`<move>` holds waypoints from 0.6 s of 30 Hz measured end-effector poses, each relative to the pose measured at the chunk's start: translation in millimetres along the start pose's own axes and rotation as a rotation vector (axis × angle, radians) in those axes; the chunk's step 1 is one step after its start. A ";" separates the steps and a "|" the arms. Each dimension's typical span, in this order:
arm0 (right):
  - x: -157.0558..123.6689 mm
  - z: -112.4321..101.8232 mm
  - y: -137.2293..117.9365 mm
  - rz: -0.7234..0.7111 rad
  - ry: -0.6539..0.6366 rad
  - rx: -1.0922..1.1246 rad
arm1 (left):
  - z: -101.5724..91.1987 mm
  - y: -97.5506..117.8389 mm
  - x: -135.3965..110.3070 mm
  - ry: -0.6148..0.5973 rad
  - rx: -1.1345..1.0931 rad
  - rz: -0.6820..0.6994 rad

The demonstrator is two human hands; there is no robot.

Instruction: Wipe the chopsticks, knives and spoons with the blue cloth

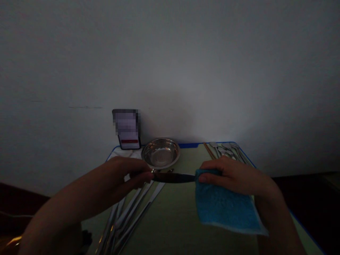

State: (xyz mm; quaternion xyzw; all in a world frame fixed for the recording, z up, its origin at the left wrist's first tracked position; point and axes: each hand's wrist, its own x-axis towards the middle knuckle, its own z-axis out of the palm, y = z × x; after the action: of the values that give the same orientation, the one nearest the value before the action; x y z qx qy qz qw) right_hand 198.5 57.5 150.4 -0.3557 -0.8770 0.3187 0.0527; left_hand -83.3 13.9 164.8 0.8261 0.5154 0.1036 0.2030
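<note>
Left hand (132, 173) pinches a knife (175, 177) — right hand (225, 170) clamps a cloth (225, 209) at its other end — tabletop (175, 219) spreading below, blue edge (188, 145) beyond.

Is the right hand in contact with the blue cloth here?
Touching. The head view shows the thumb of the right hand lying across the upper part of the blue cloth, which hangs below it.

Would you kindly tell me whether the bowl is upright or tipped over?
Upright: the bowl has its rim facing up, with its inside showing.
</note>
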 end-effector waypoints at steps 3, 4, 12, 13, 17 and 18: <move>-0.5 0.1 0.4 0.002 -0.002 -0.001 | 0.3 0.0 0.6 -0.014 -0.010 0.004; -0.6 0.1 0.8 0.005 0.000 -0.001 | 0.3 -0.3 0.9 -0.018 -0.009 0.001; -1.0 0.5 1.4 0.003 0.011 -0.016 | 1.2 -5.1 -0.1 -0.015 0.000 -0.004; -1.0 0.5 1.3 0.004 0.010 -0.014 | 1.4 -5.2 -0.6 -0.013 0.003 -0.003; -0.5 0.6 0.7 0.012 0.006 -0.005 | 1.7 -3.6 -1.8 -0.004 0.009 -0.010; -0.4 0.6 0.6 0.010 0.008 -0.004 | 1.7 -3.0 -1.5 0.005 0.014 -0.011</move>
State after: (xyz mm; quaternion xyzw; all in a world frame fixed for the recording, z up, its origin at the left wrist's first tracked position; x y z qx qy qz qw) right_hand 198.9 57.2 149.5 -0.3612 -0.8757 0.3158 0.0538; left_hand -85.7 13.3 162.0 0.8243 0.5213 0.1008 0.1966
